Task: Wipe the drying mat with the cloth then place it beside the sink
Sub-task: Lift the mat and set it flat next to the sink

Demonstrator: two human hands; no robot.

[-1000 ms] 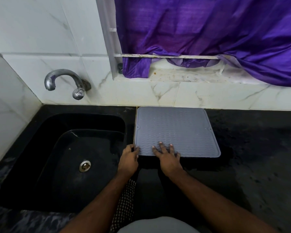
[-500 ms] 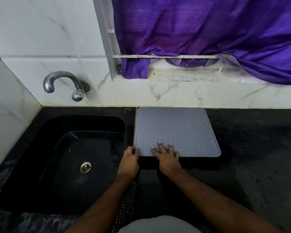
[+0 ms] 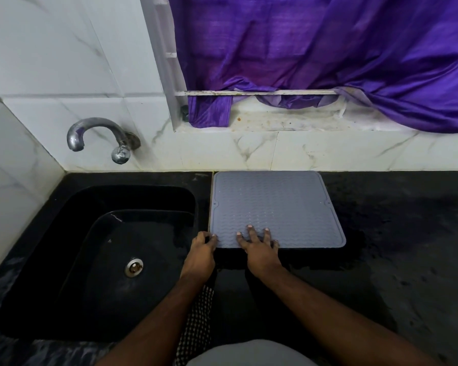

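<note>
A: Drying mat [image 3: 275,207] first: it lies flat on the dark desk [image 3: 407,233], just beside the sink [image 3: 72,260], with its far edge against the tiled wall. What could go wrong from here?

B: Its left edge runs right along the basin's rim. I'd judge that a sideways shove from either hand could slide that edge over the rim, so the mat sags or tips into the sink. The desk around it looks damp, which would make it slip more easily.

A: And the cloth?

B: A checked cloth [image 3: 196,326] shows low down between the forearms. I cannot tell what it rests on.

A: The right hand [image 3: 261,250]?

B: Its fingers [image 3: 250,232] are spread wide and straight, pressing flat on the mat's near edge.

A: The left hand [image 3: 200,253]?

B: Its fingers [image 3: 209,237] curl narrowly at the mat's near left corner, touching it; whether they truly pinch the edge, I cannot tell.
</note>
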